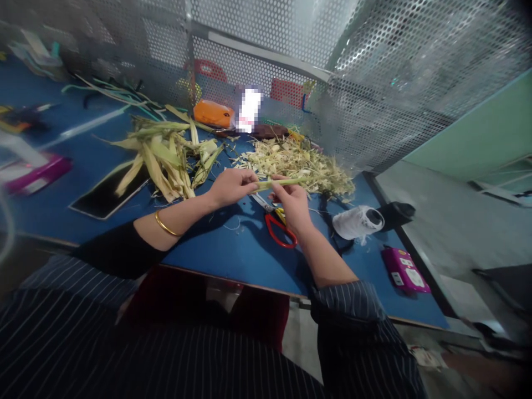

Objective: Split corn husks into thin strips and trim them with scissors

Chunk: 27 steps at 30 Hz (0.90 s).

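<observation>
Both my hands hold a narrow pale-green strip of corn husk (288,181) stretched sideways above the blue table. My left hand (235,187) pinches its left end, and my right hand (291,202) grips it further right, its tip sticking out past the fingers. Under my right hand lie red-handled scissors (280,233), their blades pointing up and left; something yellow beside the handles is partly hidden. Beyond my hands spreads a heap of shredded husk (299,160). Left of my left hand is a pile of long corn husks (166,152).
A dark flat panel (103,197) lies partly under the husks. To the right are a white thread spool (358,221), a black spool (397,214) and a purple packet (405,270). An orange packet (214,113) stands before the perforated metal screen (266,50).
</observation>
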{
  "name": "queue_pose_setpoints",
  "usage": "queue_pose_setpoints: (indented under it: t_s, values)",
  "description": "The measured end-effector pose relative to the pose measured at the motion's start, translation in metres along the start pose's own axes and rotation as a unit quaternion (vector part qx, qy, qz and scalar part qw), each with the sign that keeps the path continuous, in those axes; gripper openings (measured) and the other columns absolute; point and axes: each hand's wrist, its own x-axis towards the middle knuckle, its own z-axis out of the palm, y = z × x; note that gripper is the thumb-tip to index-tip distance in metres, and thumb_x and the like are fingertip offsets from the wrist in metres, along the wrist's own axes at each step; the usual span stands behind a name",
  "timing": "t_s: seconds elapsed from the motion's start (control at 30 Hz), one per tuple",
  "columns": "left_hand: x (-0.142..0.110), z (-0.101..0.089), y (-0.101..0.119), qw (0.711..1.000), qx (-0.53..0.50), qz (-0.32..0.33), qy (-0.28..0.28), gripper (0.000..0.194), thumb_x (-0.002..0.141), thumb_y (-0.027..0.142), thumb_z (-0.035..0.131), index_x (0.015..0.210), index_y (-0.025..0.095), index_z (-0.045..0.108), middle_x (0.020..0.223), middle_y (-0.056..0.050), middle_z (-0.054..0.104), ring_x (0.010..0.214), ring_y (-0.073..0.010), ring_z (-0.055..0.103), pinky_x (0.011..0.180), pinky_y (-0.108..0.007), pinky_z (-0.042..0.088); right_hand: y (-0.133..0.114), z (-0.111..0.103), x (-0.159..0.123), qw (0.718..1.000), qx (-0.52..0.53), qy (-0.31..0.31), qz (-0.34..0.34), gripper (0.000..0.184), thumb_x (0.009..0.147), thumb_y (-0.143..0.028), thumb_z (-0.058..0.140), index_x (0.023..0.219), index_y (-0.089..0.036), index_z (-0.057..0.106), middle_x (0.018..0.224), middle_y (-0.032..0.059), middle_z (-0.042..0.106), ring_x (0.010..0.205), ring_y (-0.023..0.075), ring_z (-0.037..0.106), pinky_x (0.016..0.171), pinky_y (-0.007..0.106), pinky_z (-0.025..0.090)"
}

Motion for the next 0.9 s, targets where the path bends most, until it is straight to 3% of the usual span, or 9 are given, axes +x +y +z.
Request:
queue_pose_setpoints:
  t_s: [0.07, 0.17, 0.3, 0.4, 0.5, 0.6, 0.73, 0.9]
  values:
    - [-0.001, 0.002, 0.001, 1.0, 0.003, 0.005, -0.031, 0.012, 0.081, 0.028, 0.06, 0.075, 0.021, 0.067, 0.058, 0.001, 0.06, 0.056, -0.0126, 0.05, 0.057, -0.026, 0.032, 0.001, 0.002, 0.001, 0.994, 0.096, -0.002, 0.057, 0.033, 0.071, -0.043, 0.07, 0.088, -0.016, 0.066, 0.063, -0.0021, 0.062, 0.055, 0.0102, 0.055, 0.053, 0.023, 0.043]
    - [0.004, -0.004, -0.004, 0.997, -0.024, -0.011, -0.069, 0.019, 0.082, 0.031, 0.059, 0.068, 0.02, 0.063, 0.057, 0.001, 0.056, 0.054, -0.0122, 0.047, 0.057, -0.027, 0.031, 0.001, -0.002, 0.005, 0.98, 0.173, 0.047, 0.085, 0.027, 0.063, -0.037, 0.077, 0.075, -0.015, 0.064, 0.057, -0.0029, 0.06, 0.051, 0.0085, 0.055, 0.048, 0.02, 0.041]
    - [0.012, -0.016, -0.012, 0.986, -0.091, -0.115, -0.084, 0.036, 0.082, 0.036, 0.059, 0.051, 0.02, 0.05, 0.047, 0.003, 0.04, 0.045, -0.0084, 0.032, 0.051, -0.027, 0.024, 0.0, -0.014, 0.015, 0.967, 0.209, 0.127, 0.077, 0.023, 0.059, -0.027, 0.078, 0.073, -0.015, 0.064, 0.056, -0.0046, 0.06, 0.05, 0.007, 0.057, 0.044, 0.017, 0.04]
    - [0.013, -0.018, -0.012, 0.978, -0.128, -0.158, -0.045, 0.028, 0.078, 0.033, 0.063, 0.055, 0.019, 0.053, 0.046, 0.004, 0.039, 0.044, -0.0078, 0.032, 0.049, -0.026, 0.025, 0.0, -0.02, 0.02, 0.961, 0.218, 0.159, 0.056, 0.021, 0.059, -0.025, 0.077, 0.073, -0.016, 0.064, 0.054, -0.0053, 0.061, 0.049, 0.007, 0.058, 0.044, 0.017, 0.04]
    - [0.013, -0.016, -0.013, 0.98, -0.131, -0.15, -0.011, 0.024, 0.077, 0.031, 0.064, 0.057, 0.019, 0.056, 0.046, 0.003, 0.044, 0.044, -0.0082, 0.036, 0.049, -0.026, 0.028, 0.002, -0.022, 0.022, 0.961, 0.216, 0.168, 0.028, 0.021, 0.06, -0.025, 0.076, 0.075, -0.017, 0.064, 0.055, -0.0054, 0.061, 0.05, 0.0075, 0.059, 0.045, 0.017, 0.041]
    - [0.014, -0.013, -0.015, 0.981, -0.137, -0.139, -0.01, 0.03, 0.078, 0.039, 0.065, 0.057, 0.018, 0.061, 0.047, 0.0, 0.048, 0.045, -0.0092, 0.041, 0.05, -0.026, 0.031, 0.003, -0.023, 0.023, 0.961, 0.208, 0.182, -0.008, 0.02, 0.062, -0.028, 0.075, 0.076, -0.017, 0.064, 0.057, -0.005, 0.061, 0.05, 0.0075, 0.058, 0.046, 0.018, 0.042]
    - [0.015, -0.014, -0.016, 0.973, -0.157, -0.166, 0.028, 0.049, 0.085, 0.056, 0.052, 0.064, 0.015, 0.069, 0.058, -0.006, 0.059, 0.051, -0.0121, 0.049, 0.053, -0.027, 0.036, 0.001, -0.028, 0.025, 0.964, 0.188, 0.187, -0.037, 0.02, 0.065, -0.033, 0.074, 0.072, -0.017, 0.063, 0.052, -0.005, 0.058, 0.046, 0.008, 0.053, 0.044, 0.02, 0.04]
    - [0.01, -0.017, -0.003, 0.986, 0.051, -0.078, 0.141, 0.035, 0.071, 0.051, 0.071, 0.074, 0.016, 0.071, 0.068, -0.003, 0.063, 0.063, -0.0137, 0.05, 0.059, -0.026, 0.038, -0.007, -0.03, 0.021, 0.98, 0.152, 0.122, -0.033, 0.024, 0.069, -0.039, 0.071, 0.067, -0.016, 0.062, 0.051, -0.0024, 0.058, 0.046, 0.0083, 0.051, 0.045, 0.022, 0.038]
